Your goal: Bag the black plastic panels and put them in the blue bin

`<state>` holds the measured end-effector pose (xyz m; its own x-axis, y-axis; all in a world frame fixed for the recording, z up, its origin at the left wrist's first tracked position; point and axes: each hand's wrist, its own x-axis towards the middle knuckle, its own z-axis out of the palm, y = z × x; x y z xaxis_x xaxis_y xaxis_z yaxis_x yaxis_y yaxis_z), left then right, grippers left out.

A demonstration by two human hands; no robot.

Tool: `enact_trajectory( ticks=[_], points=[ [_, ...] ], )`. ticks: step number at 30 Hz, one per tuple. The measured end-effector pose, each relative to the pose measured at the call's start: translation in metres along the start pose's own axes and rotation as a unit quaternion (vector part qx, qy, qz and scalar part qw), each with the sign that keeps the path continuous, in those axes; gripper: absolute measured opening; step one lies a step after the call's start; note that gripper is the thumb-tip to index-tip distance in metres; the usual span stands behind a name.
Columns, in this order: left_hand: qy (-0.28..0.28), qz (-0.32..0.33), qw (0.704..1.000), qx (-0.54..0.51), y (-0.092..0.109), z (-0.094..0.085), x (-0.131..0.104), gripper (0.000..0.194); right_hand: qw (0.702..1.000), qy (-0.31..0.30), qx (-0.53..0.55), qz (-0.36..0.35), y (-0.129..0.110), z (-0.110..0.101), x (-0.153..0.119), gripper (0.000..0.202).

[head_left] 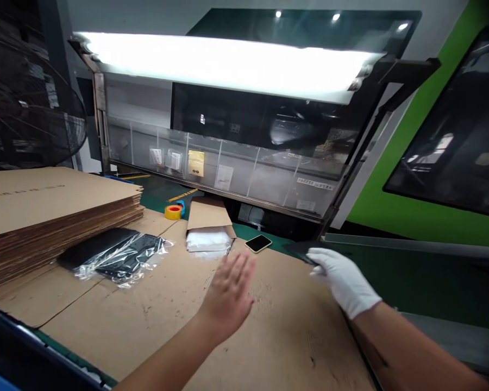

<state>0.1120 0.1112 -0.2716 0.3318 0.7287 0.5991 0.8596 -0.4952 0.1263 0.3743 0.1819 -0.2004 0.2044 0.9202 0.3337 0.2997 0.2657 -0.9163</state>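
My left hand [230, 296] is bare and slightly blurred. Its fingers stretch forward over the cardboard sheet [277, 331], holding nothing. At the right edge of the cardboard, my right hand [344, 279] wears a white glove, its fingers closed on the rim of a dark flat piece [303, 251]; the hand hides part of that piece, so I cannot tell its kind. A phone [258, 244] lies face up beyond my left hand. Behind it is an open cardboard box [209, 214] with clear plastic bags [209, 240] at its mouth.
Black parts in clear plastic [126, 258] lie at the left, beside a stack of flat cardboard [61, 222]. A roll of yellow tape [173, 212] stands further back. A bright lamp [228, 62] hangs above a row of clear bins [236, 171]. A fan [32, 108] is far left.
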Motion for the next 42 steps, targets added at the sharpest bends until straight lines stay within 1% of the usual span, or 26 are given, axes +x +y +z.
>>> enact_trajectory(
  ticks=[1, 2, 3, 4, 5, 6, 7, 8, 9, 10, 11, 12, 13, 14, 16, 17, 19, 22, 25, 28, 30, 31, 33, 36, 39, 42],
  points=[
    [0.018, 0.032, 0.999, -0.005, 0.004, 0.002, 0.017, 0.069, 0.999, -0.036, 0.017, 0.022, -0.001, 0.024, -0.015, 0.022],
    [0.025, 0.05, 0.998, -0.018, 0.004, 0.005, 0.03, 0.067, 0.995, -0.081, 0.045, 0.048, -0.003, 0.046, -0.029, 0.026],
    [0.025, 0.053, 0.997, -0.046, -0.001, 0.009, 0.039, 0.061, 0.98, -0.149, 0.096, 0.093, -0.005, 0.066, -0.041, 0.029],
    [0.02, 0.039, 0.995, -0.085, -0.01, 0.013, 0.044, 0.052, 0.963, -0.205, 0.124, 0.126, -0.006, 0.082, -0.048, 0.033],
    [0.013, 0.009, 0.991, -0.134, -0.024, 0.017, 0.046, 0.043, 0.95, -0.246, 0.135, 0.139, -0.006, 0.095, -0.052, 0.04],
    [0.009, -0.035, 0.981, -0.19, -0.04, 0.022, 0.044, 0.034, 0.948, -0.267, 0.12, 0.12, -0.005, 0.104, -0.051, 0.046],
    [0.011, -0.091, 0.964, -0.251, -0.058, 0.026, 0.039, 0.027, 0.958, -0.264, 0.082, 0.072, -0.001, 0.11, -0.047, 0.052],
    [0.021, -0.153, 0.937, -0.314, -0.077, 0.03, 0.033, 0.024, 0.969, -0.246, 0.039, 0.009, 0.006, 0.115, -0.04, 0.057],
    [0.035, -0.216, 0.9, -0.377, -0.096, 0.033, 0.026, 0.025, 0.974, -0.22, -0.007, -0.059, 0.014, 0.118, -0.031, 0.062],
    [0.048, -0.274, 0.856, -0.436, -0.114, 0.036, 0.019, 0.029, 0.973, -0.191, -0.051, -0.12, 0.026, 0.122, -0.022, 0.066],
    [0.057, -0.322, 0.811, -0.485, -0.129, 0.038, 0.012, 0.034, 0.968, -0.172, -0.085, -0.16, 0.038, 0.127, -0.014, 0.069],
    [0.065, -0.359, 0.771, -0.522, -0.142, 0.041, 0.005, 0.038, 0.962, -0.169, -0.111, -0.185, 0.051, 0.134, -0.009, 0.068],
    [0.072, -0.385, 0.739, -0.548, -0.153, 0.044, -0.001, 0.041, 0.955, -0.178, -0.128, -0.202, 0.064, 0.142, -0.005, 0.062],
    [0.081, -0.402, 0.718, -0.563, -0.161, 0.047, -0.007, 0.043, 0.946, -0.182, -0.141, -0.229, 0.075, 0.15, -0.005, 0.054],
    [0.097, -0.424, 0.697, -0.57, -0.171, 0.054, -0.017, 0.045, 0.931, -0.171, -0.138, -0.293, 0.092, 0.166, -0.01, 0.042],
    [0.101, -0.43, 0.693, -0.57, -0.173, 0.058, -0.02, 0.044, 0.922, -0.154, -0.132, -0.331, 0.097, 0.171, -0.013, 0.042],
    [0.097, -0.432, 0.695, -0.567, -0.176, 0.065, -0.025, 0.043, 0.898, -0.113, -0.135, -0.402, 0.102, 0.177, -0.021, 0.047],
    [0.071, -0.417, 0.71, -0.563, -0.179, 0.073, -0.026, 0.045, 0.872, -0.098, -0.144, -0.458, 0.103, 0.176, -0.025, 0.051],
    [0.047, -0.407, 0.71, -0.573, -0.184, 0.079, -0.024, 0.051, 0.868, -0.093, -0.156, -0.461, 0.108, 0.174, -0.026, 0.053],
    [0.089, -0.414, 0.693, -0.583, -0.187, 0.084, -0.022, 0.06, 0.856, -0.134, -0.171, -0.47, 0.113, 0.175, -0.03, 0.057],
    [0.123, -0.437, 0.683, -0.572, -0.187, 0.084, -0.021, 0.056, 0.84, -0.159, -0.173, -0.49, 0.115, 0.177, -0.034, 0.057],
    [0.131, -0.447, 0.682, -0.564, -0.186, 0.084, -0.02, 0.051, 0.832, -0.16, -0.174, -0.502, 0.115, 0.178, -0.035, 0.057],
    [0.125, -0.458, 0.683, -0.556, -0.184, 0.081, -0.018, 0.045, 0.823, -0.142, -0.175, -0.522, 0.116, 0.18, -0.038, 0.057],
    [0.106, -0.456, 0.693, -0.548, -0.181, 0.078, -0.015, 0.047, 0.817, -0.124, -0.176, -0.534, 0.115, 0.181, -0.038, 0.059],
    [0.099, -0.454, 0.702, -0.54, -0.181, 0.078, -0.014, 0.048, 0.819, -0.13, -0.181, -0.529, 0.115, 0.181, -0.038, 0.059],
    [0.098, -0.454, 0.704, -0.538, -0.183, 0.08, -0.015, 0.048, 0.825, -0.116, -0.19, -0.519, 0.115, 0.181, -0.037, 0.056]
  ],
)
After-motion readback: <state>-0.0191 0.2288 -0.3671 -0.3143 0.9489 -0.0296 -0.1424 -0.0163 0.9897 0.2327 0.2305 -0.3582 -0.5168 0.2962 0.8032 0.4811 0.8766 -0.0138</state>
